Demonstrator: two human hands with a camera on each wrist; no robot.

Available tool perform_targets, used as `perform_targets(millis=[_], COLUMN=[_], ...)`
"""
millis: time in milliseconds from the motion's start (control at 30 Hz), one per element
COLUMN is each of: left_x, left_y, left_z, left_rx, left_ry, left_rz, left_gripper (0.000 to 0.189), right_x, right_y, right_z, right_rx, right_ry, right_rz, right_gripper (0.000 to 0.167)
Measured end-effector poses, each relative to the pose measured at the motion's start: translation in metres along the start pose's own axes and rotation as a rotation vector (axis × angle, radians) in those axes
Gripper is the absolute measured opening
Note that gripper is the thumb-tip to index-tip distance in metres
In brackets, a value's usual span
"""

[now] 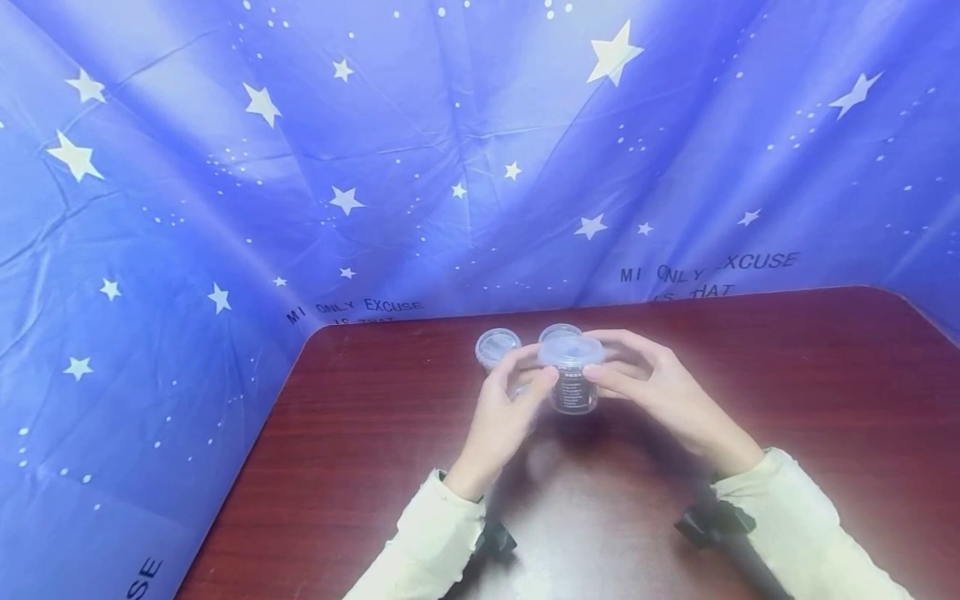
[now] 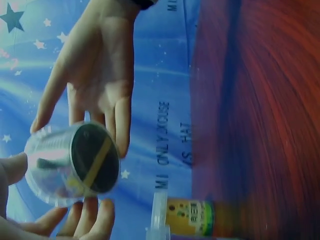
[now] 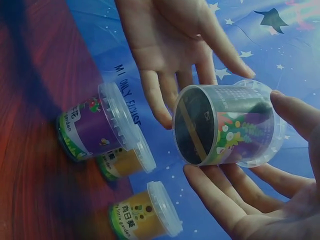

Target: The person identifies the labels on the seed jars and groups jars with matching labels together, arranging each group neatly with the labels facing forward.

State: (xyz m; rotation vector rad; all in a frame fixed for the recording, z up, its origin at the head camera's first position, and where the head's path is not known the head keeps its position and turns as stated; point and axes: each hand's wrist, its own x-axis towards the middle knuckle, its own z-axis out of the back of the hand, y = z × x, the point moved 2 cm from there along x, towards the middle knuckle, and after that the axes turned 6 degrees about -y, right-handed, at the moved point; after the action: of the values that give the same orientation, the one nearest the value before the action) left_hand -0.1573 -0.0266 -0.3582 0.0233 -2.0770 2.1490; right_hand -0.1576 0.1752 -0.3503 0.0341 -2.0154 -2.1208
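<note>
Both hands hold a clear plastic cup with a translucent lid, raised above the table. In the right wrist view its label is purple with flowers, and a tan strip crosses its dark base. My left hand grips it from the left, thumb on the near side near the lid. From the right, my right hand grips it the same way, its fingers round the far side. Behind it stand a purple-labelled lidded cup and two yellow-labelled ones, a nearer cup and a partly hidden cup.
The dark red wooden table reaches back to a blue curtain with white stars and printed words. Two lidded cups show beyond the hands in the head view, a left cup and a right cup.
</note>
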Motion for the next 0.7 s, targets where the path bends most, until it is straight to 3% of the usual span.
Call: perform_targets(millis=[267,567,700], left_x=[-0.0015,-0.0008,-0.0012], left_y=[-0.0019,0.0003,0.0008], left_z=[-0.0051,-0.0025,0.0], left_rx=[-0.007,-0.008,-0.03], left_ry=[-0.069,-0.031,-0.007], left_rz=[-0.036,-0.052,-0.037], left_gripper=[0.046,0.047,0.047], right_x=[0.0012,-0.0008,-0.0006], right_y=[-0.001,0.0022,0.0017], right_z=[-0.0068,-0.0099,-0.0096], right_rx=[-0.034,-0.134,-0.115], right_ry=[-0.043,-0.05,-0.016], right_rz=[0.035,0.081,0.095], right_gripper=[0.05,0.047,0.044])
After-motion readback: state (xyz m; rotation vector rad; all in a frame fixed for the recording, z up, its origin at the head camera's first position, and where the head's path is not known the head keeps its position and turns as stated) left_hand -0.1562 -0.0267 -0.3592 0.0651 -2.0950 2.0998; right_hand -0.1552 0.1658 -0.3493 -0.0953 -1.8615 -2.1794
